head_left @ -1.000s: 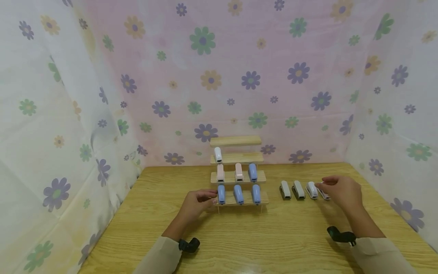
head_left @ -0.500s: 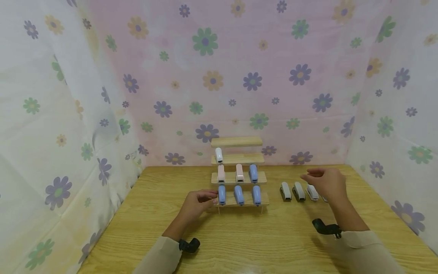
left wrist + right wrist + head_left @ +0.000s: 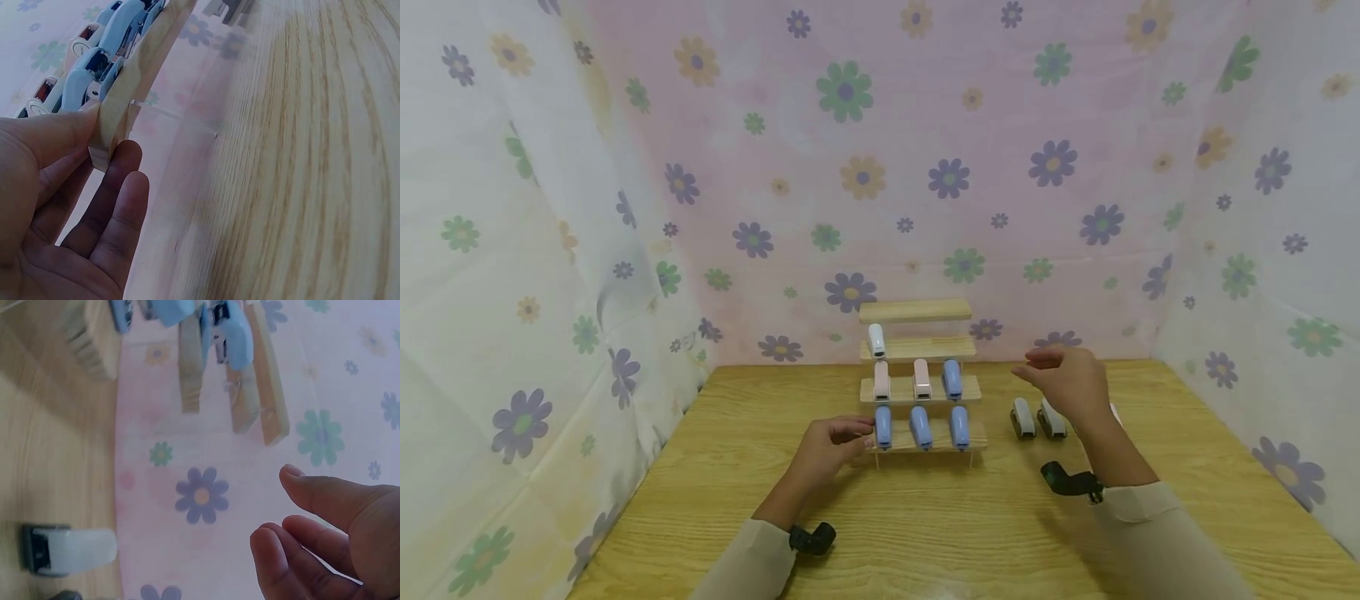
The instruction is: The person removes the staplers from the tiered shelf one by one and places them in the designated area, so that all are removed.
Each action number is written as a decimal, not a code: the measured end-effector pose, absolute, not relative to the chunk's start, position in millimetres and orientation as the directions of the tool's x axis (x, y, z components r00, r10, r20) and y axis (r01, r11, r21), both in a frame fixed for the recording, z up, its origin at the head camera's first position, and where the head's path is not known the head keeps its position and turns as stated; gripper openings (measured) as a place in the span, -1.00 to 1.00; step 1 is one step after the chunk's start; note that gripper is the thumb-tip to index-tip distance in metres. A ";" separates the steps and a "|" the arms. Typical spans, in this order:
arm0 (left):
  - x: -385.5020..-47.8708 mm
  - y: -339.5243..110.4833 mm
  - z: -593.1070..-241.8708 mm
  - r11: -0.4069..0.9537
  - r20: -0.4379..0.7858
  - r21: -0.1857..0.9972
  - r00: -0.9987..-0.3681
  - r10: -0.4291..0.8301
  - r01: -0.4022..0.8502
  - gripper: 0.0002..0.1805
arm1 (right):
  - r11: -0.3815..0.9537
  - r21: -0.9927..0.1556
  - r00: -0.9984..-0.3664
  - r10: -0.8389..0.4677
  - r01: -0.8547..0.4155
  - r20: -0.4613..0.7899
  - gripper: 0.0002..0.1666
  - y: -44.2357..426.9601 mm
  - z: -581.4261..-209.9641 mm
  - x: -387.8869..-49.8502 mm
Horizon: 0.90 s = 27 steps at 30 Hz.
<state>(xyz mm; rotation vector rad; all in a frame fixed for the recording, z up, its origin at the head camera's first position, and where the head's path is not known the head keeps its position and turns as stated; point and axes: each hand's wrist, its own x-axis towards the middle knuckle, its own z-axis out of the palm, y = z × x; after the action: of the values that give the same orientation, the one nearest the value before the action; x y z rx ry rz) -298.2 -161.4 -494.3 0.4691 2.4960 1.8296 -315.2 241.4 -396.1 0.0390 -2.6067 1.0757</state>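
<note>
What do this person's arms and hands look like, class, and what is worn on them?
The left hand and right hand are bare, with no gloves or rings visible. The left sleeve and right sleeve are plain beige. A black, bent device with a rounded end sits at the left wrist and another at the right.

Long beige sleeves [image 3: 1172,542] with plain cuffs [image 3: 1138,502], and black, bent, round-ended wrist cameras [image 3: 1071,482]

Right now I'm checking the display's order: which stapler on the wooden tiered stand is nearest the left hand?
The glossy blue rounded stapler at the left end of the lowest wooden shelf, right beside the left hand; the other staplers sit farther away.
</note>
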 end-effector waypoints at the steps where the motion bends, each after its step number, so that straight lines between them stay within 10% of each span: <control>1: -297.4 -161.4 -494.0 0.270 0.164 0.935 -0.956 0.244 0.229 -0.77 | 0.714 -0.685 -0.949 0.092 -0.148 0.301 -0.25 237.6 -394.3 -315.8; 27: -296.1 -160.8 -493.0 0.265 0.157 0.939 -0.959 0.237 0.219 -0.77 | 0.632 -0.732 -0.940 0.014 -0.257 0.342 -0.47 152.3 -366.2 -334.9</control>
<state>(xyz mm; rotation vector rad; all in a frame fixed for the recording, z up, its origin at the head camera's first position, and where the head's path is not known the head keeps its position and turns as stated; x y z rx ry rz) -296.1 -160.8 -493.0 0.4483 2.4862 1.8417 -334.9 152.3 -366.2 0.1956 -2.5405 1.2109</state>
